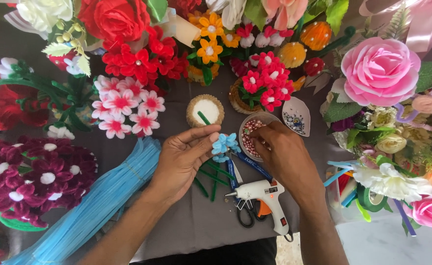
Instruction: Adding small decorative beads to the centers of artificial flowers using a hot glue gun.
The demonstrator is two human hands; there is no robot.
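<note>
— What is by the left edge of the counter (186, 221)?

— Dark red fuzzy flowers (34, 179), then a long bundle of light blue fuzzy sticks (103, 196). Pink and white flowers (125, 105) sit further back.

— And the hands?

— The left hand (181, 159) pinches a small blue flower (225, 144) near the middle of the counter, finger and thumb tight on it. The right hand (284, 157) dips its fingertips into a little bowl of pink beads (250, 137). I cannot tell if they hold a bead.

— What is close by?

— Green sticks (211, 176) lie under the left hand. A white glue gun (265, 196) and scissors (248, 216) lie near the front edge. A big pink rose (379, 71) is on the right.

— What is the counter like?

— Grey cloth, with flowers crowding the back and sides.
</note>
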